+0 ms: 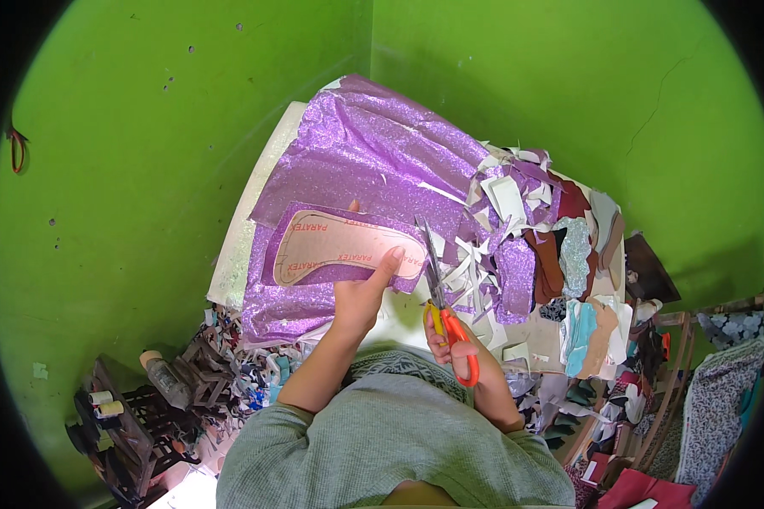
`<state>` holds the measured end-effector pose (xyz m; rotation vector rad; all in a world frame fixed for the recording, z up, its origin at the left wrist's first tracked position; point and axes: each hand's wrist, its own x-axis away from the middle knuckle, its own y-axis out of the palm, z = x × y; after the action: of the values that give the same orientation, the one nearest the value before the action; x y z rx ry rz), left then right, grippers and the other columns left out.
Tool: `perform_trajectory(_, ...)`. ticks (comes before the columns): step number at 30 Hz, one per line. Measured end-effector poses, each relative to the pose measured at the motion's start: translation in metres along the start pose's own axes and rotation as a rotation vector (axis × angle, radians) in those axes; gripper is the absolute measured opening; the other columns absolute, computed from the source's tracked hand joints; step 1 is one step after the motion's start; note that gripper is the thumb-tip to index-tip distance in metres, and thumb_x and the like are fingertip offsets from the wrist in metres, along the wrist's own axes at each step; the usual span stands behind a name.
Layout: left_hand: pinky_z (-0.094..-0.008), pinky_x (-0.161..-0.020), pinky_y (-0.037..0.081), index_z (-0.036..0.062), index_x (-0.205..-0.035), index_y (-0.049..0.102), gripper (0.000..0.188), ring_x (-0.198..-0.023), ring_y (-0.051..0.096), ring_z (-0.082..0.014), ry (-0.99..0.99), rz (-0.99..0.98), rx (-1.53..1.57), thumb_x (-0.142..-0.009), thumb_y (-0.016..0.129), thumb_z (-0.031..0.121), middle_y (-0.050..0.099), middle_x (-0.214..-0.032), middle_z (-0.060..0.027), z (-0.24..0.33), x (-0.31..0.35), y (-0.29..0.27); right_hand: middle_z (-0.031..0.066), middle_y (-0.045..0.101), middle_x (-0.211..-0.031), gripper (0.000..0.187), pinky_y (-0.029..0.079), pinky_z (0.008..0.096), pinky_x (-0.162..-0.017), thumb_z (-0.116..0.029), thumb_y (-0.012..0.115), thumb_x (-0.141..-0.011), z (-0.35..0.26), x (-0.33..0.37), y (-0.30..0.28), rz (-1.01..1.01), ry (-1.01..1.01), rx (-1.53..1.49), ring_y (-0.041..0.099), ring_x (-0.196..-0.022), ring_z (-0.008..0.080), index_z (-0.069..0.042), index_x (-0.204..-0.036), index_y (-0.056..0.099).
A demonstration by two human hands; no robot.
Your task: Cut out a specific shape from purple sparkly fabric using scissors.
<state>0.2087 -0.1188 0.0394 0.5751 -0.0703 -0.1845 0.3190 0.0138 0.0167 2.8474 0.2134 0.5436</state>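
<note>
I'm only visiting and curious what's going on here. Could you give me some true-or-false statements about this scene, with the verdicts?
1. The right hand holds scissors. True.
2. The left hand is empty. False: it grips a pale sole-shaped piece.
3. Both scissor handles are blue. False: one is yellow, the other orange.
4. The walls are green. True.
5. The big glittery sheet is black. False: it is purple.
</note>
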Motion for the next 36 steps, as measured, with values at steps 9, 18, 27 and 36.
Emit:
perform_trajectory(9,-0.0236,-0.069,0.045,0.0094,-0.134,0.009,0.076,-0.077,0.053,-0.0122,0.068,0.079,0.027,-0.077,0.059,0.000,0.050,-0.092,-0.0061,0.002,-0.004,-0.003,0.0029,0.036,-0.076,0.056,0.031,0.0195,-0.051,-0.050,0.050,-0.069,0.008,-0.002,-0.007,-0.071,-0.011,-0.089,0.034,-0.059,0.0093,-0.004,-0.098,0.033)
perform_trajectory(18,-0.0256,-0.064,0.049,0.0094,-0.134,0.009,0.076,-0.077,0.054,-0.0131,0.042,0.054,-0.095,-0.077,0.058,0.001,0.051,-0.091,-0.0078,0.006,0.000,-0.001,0.0078,0.039,-0.071,0.036,0.035,0.0242,-0.053,-0.033,0.039,-0.076,0.018,-0.012,-0.013,-0.022,0.099,0.013,0.036,-0.059,0.0128,-0.002,-0.094,0.033)
perform_trajectory(27,-0.0248,-0.066,0.048,0.0091,-0.134,0.008,0.077,-0.078,0.054,-0.0130,0.054,0.092,-0.070,-0.077,0.060,0.003,0.052,-0.091,-0.0070,-0.007,0.001,-0.008,0.0009,0.034,-0.075,0.050,0.030,0.0194,-0.051,-0.040,0.050,-0.068,0.005,-0.003,0.002,-0.074,-0.006,-0.127,0.032,-0.060,0.0082,-0.004,-0.097,0.033)
perform_trajectory(36,-0.0240,-0.067,0.046,0.0122,-0.134,0.004,0.075,-0.077,0.053,-0.0128,0.041,0.064,0.094,-0.080,0.054,-0.001,0.049,-0.089,-0.0065,-0.002,0.007,0.004,0.0020,0.035,-0.075,0.050,0.031,0.0202,-0.052,-0.044,0.046,-0.071,0.000,-0.005,0.000,0.001,0.067,-0.012,0.033,-0.061,0.0092,-0.003,-0.097,0.033)
